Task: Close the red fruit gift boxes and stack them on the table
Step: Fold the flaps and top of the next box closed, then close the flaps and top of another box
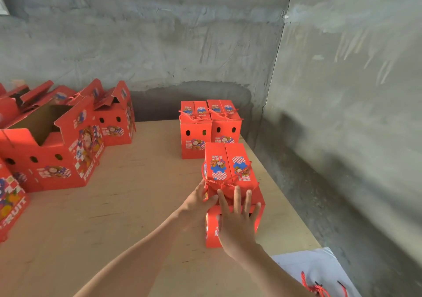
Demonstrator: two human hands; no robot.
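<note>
A closed red gift box [228, 166] with a red rope handle stands on top of another closed red box [212, 230] near the table's right edge. My right hand [237, 219] lies flat with spread fingers against the near face of this stack. My left hand [198, 202] touches the upper box's near left corner, thumb along the edge. Two more closed red boxes [210, 127] stand side by side behind the stack. Several open red boxes [59, 150] with raised flaps sit at the left.
The wooden table [141, 201] ends at the right, close to the stack. Grey concrete walls meet in the corner behind. A white sheet [317, 267] with red rope handles [317, 288] lies at the bottom right.
</note>
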